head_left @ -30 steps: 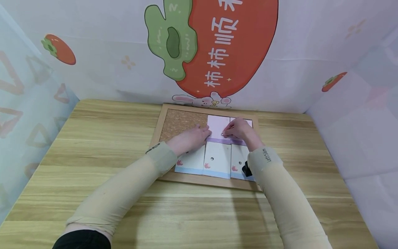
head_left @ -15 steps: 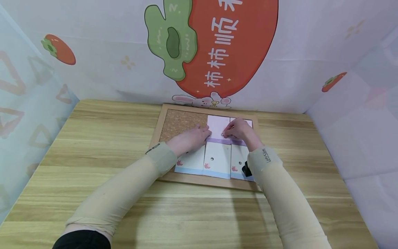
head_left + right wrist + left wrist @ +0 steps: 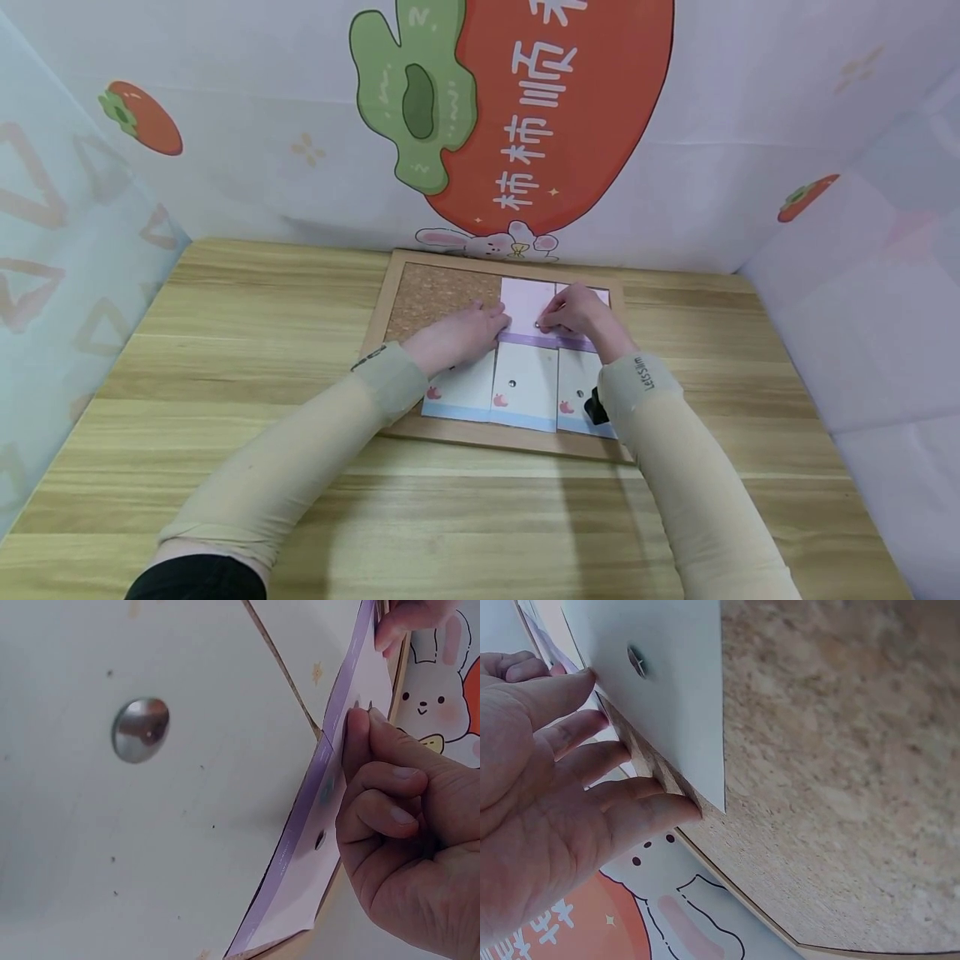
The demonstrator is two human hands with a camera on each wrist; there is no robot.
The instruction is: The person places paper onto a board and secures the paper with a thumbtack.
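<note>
My right hand (image 3: pixel 581 312) pinches a small metal thumbtack (image 3: pixel 370 707) between thumb and index finger, right at the face of a pale pink paper sheet (image 3: pixel 525 296) with a purple lower strip. The other fingers are curled in. My left hand (image 3: pixel 459 335) has its fingers extended, fingertips at the left edge of that sheet. Partly hidden behind the right hand is a second pink sheet (image 3: pixel 300 896), with its own thumbtack (image 3: pixel 321 839). Below, white sheets (image 3: pixel 522 404) with blue lower strips and red apple prints lie on the cork board (image 3: pixel 442 292), each showing a thumbtack.
The board's wooden frame (image 3: pixel 450 430) lies on a wood-grain table (image 3: pixel 285 350), its far edge close to the printed backdrop (image 3: pixel 262 150). Bare cork shows at the board's upper left. A small black object (image 3: pixel 596 408) sits beneath the right wrist.
</note>
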